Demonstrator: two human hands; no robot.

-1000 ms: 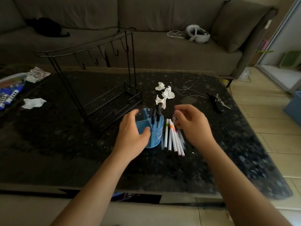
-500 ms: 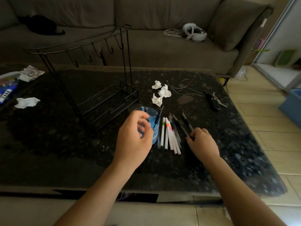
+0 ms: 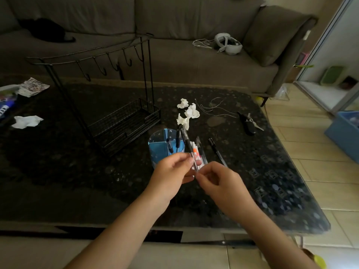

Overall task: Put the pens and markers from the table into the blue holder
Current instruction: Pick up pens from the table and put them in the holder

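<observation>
I had both hands up over the worktop (image 3: pixel 77 171), just in front of the blue holder (image 3: pixel 161 147). My left hand (image 3: pixel 171 173) was pinched on the lower barrel of a black pen (image 3: pixel 187 144), thumb and fingertips closed around it, the capped end slanting up and away over the holder's rim. My right hand (image 3: pixel 219 181) had its thumb and forefinger closed at the pen's bottom tip, so it looked like a pass between hands. The holder already had a couple of dark pens standing in it. The rest of the markers (image 3: pixel 197 153), white-bodied with an orange cap showing, lay bunched just right of the holder, partly hidden behind my left hand; one more dark pen (image 3: pixel 217 152) lay apart, further right.

I judged the pen light, rigid and smooth-sided, apt to pivot in a two-finger pinch. A mid-barrel grip would steady it for dropping in tip-first. The holder looked light plastic, so a knock on the rim might tip it.
</observation>
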